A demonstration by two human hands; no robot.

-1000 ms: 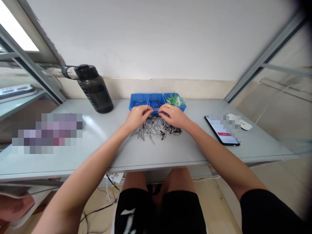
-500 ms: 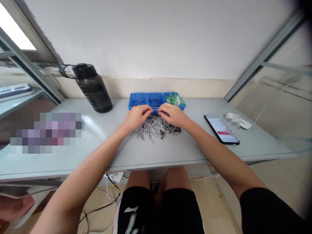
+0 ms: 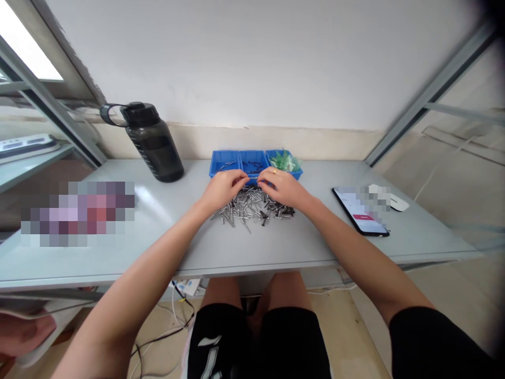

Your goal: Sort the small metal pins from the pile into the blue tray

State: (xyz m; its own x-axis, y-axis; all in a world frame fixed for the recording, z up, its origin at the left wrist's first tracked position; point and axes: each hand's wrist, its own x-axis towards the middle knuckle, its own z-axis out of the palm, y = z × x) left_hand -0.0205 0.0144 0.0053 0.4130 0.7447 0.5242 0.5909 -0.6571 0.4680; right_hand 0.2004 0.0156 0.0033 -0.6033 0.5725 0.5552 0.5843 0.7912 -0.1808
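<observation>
Above a pile of small metal fasteners (image 3: 248,204), silver pins and dark screws mixed together, both hands meet with their fingertips a short way apart. A thin silver pin (image 3: 253,178) spans the gap between them. My left hand (image 3: 225,185) pinches its left end with thumb and fingers. On the other end my right hand (image 3: 281,187), which wears a ring, closes in a similar pinch. Just behind the hands sits a blue three-section tray (image 3: 239,164). A few silver pins lie in its left section, dark screws in the middle, and green-and-white crumpled plastic in the right.
A dark water bottle (image 3: 155,145) stands at the back left, near a pixelated item (image 3: 79,213). On the right lie a phone (image 3: 361,213) with a lit screen and a white mouse (image 3: 398,202). The desk's front edge (image 3: 252,271) runs above my legs.
Both hands keep their pinch on the pin above the pile, almost unmoved. The whole view has shifted very slightly.
</observation>
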